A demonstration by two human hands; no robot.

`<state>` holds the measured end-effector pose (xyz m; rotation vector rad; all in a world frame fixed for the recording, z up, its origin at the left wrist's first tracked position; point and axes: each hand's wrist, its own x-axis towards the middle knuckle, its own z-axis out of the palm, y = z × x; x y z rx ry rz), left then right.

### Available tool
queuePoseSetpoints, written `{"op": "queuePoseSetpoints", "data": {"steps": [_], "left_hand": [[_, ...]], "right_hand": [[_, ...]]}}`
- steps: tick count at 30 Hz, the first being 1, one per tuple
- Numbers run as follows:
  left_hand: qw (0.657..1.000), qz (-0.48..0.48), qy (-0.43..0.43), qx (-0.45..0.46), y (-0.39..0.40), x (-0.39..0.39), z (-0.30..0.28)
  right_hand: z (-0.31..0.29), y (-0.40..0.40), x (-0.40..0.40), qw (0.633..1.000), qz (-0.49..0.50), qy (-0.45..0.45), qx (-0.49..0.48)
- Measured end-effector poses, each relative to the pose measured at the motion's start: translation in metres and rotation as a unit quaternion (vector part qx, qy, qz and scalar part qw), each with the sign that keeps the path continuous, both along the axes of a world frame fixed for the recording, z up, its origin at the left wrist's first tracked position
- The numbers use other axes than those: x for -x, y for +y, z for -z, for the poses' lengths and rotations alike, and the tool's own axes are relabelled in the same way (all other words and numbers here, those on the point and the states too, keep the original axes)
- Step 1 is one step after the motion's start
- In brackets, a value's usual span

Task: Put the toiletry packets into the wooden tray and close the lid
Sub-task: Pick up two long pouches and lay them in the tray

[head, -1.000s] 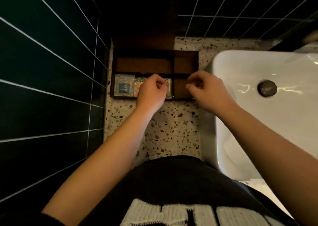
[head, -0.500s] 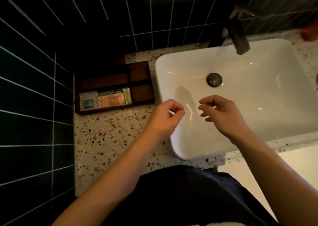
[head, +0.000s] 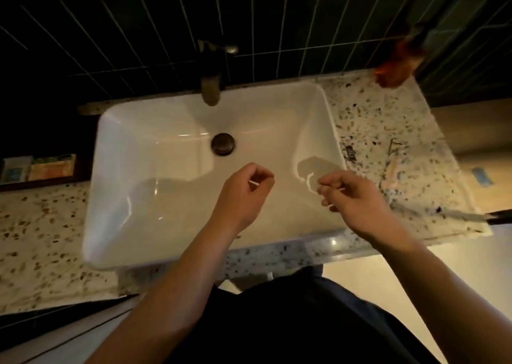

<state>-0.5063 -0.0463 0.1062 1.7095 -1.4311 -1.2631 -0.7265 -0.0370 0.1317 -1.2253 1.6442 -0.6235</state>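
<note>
The wooden tray (head: 38, 183) shows only partly at the far left edge, on the speckled counter. Inside its front compartment lie a blue-grey packet (head: 13, 169) and an orange and green packet (head: 52, 166); I cannot see the lid. My left hand (head: 243, 194) hovers over the white sink, fingers loosely curled and holding nothing. Also empty and loosely curled, my right hand (head: 352, 197) hangs over the sink's right side. On the counter right of the sink lie a blurred pale packet (head: 394, 169) and a small dark item (head: 350, 151).
The white sink (head: 155, 197) with a dark drain (head: 223, 143) fills the middle, under a faucet (head: 210, 92) on the dark tiled wall. An orange object (head: 393, 72) sits at the back right corner of the counter (head: 388, 114). Pale floor lies beyond the counter's right edge.
The view has swung right, from the tray to the sink. Both hands left the tray and moved right over the basin, still holding nothing.
</note>
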Motion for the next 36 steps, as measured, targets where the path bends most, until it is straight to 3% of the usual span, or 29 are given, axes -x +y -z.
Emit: {"op": "queuePoseSetpoints", "data": {"steps": [9,14,21,25,28,33,36], "left_hand": [[0.999,0.051,0.0,0.014,-0.012,0.171,-0.012],[0.996,0.076,-0.019,-0.046,-0.027,0.234,0.013],[0.987,0.005,-0.093,-0.13,-0.052,0.274,0.075],[0.976,-0.056,-0.161,-0.137,-0.057,0.284,0.098],[0.968,-0.05,-0.209,-0.132,-0.057,0.288,0.11],[0.967,-0.022,-0.231,-0.106,-0.057,0.287,0.119],[0.97,-0.026,-0.213,-0.118,-0.058,0.285,0.119]], "right_hand": [[0.021,-0.007,0.173,0.996,0.042,0.078,-0.028],[0.057,-0.02,0.218,0.984,0.042,0.152,-0.079],[0.106,-0.057,0.221,0.955,-0.008,0.248,-0.164],[0.126,-0.072,0.204,0.925,-0.046,0.332,-0.179],[0.134,-0.08,0.194,0.91,-0.046,0.376,-0.169],[0.141,-0.084,0.189,0.921,-0.037,0.357,-0.152],[0.141,-0.084,0.191,0.942,0.001,0.299,-0.151]]}}
